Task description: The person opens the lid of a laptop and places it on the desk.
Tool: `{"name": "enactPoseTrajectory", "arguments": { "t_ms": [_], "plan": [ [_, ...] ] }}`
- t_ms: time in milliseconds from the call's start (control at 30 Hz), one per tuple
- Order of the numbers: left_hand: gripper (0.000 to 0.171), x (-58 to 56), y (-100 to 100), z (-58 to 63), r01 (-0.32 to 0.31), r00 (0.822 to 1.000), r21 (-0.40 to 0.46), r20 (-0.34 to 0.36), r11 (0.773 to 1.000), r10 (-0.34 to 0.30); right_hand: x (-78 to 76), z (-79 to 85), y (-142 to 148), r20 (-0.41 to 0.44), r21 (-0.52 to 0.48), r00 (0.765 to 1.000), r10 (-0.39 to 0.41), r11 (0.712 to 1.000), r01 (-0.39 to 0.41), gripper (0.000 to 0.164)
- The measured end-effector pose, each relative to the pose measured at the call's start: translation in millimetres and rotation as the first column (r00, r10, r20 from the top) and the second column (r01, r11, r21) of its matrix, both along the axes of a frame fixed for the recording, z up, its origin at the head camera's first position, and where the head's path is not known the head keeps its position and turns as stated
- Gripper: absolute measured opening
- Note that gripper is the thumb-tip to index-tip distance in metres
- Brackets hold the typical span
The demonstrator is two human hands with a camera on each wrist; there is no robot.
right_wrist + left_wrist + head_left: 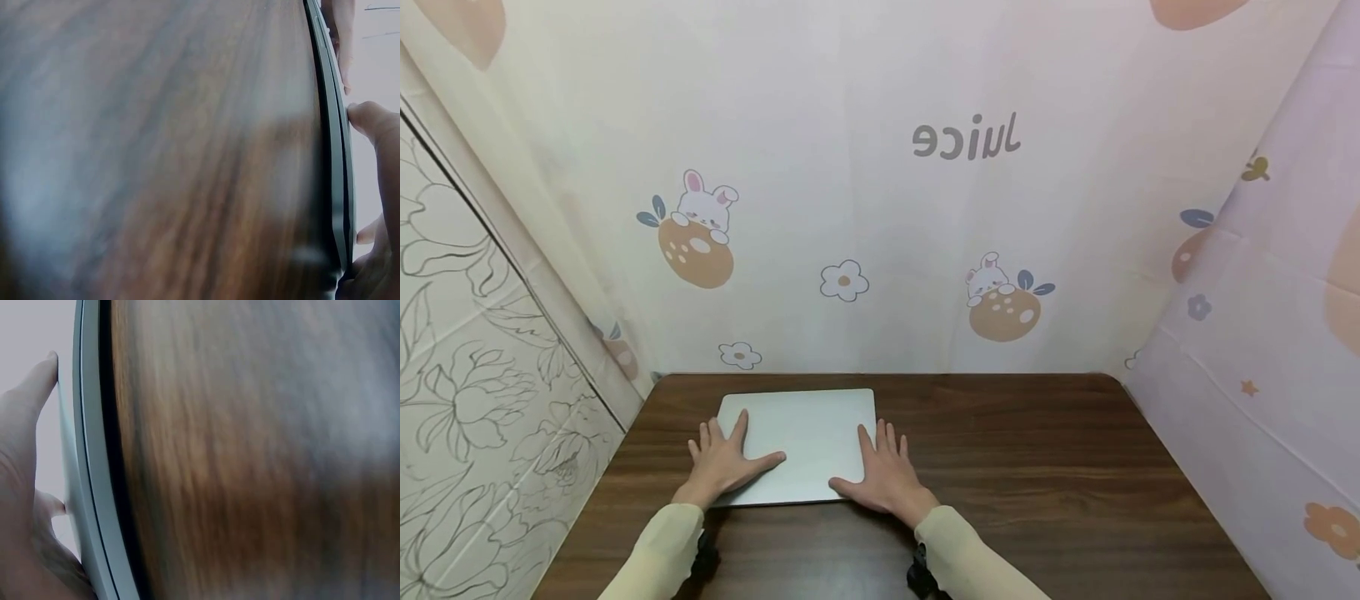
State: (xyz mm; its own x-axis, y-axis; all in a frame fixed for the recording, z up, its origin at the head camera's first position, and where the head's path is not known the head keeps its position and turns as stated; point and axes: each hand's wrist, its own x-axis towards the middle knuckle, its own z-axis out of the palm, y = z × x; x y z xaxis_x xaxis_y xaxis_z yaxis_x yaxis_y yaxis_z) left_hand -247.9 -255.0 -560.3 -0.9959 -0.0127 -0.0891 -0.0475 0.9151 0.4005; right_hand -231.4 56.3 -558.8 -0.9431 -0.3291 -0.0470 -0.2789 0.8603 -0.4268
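A closed silver laptop [808, 437] lies flat on the left part of the dark wooden table. Over its left side spreads my left hand [721, 462], fingers straight and thumb pointing inward across the lid. My right hand [886, 475] rests at the laptop's right side, its thumb on the lid near the front edge and its other fingers stretched forward along the right edge. In the left wrist view, the laptop's front edge [94, 456] shows a thin seam, with the left thumb [37, 387] touching the lid. The right wrist view shows the right thumb [369, 119] against the lid.
The brown wooden table [1022, 467] extends to the right of the laptop. Behind it hangs a pale curtain [850, 192] with rabbit and fruit prints. Further patterned cloth [1262, 333] borders the right side, and a floral panel [475, 375] stands on the left.
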Motion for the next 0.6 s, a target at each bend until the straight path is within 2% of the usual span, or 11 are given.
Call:
{"name": "enactPoseTrajectory", "arguments": {
  "t_ms": [267, 600],
  "plan": [
    [0.13, -0.4, 8.6, -0.2, 0.007, 1.0, 0.001, 0.0, 1.0, -0.007, 2.6, 3.3, 9.1, 0.004, -0.005, 1.0, -0.001, 1.0, 0.001, 0.11],
    [0.142, 0.2, 21.1, -1.0, -0.004, 1.0, 0.022, 0.012, 1.0, 0.003, 5.5, 2.3, 21.9, -0.003, 0.004, 1.0, -0.009, 1.0, 0.009, 0.11]
  ]
}}
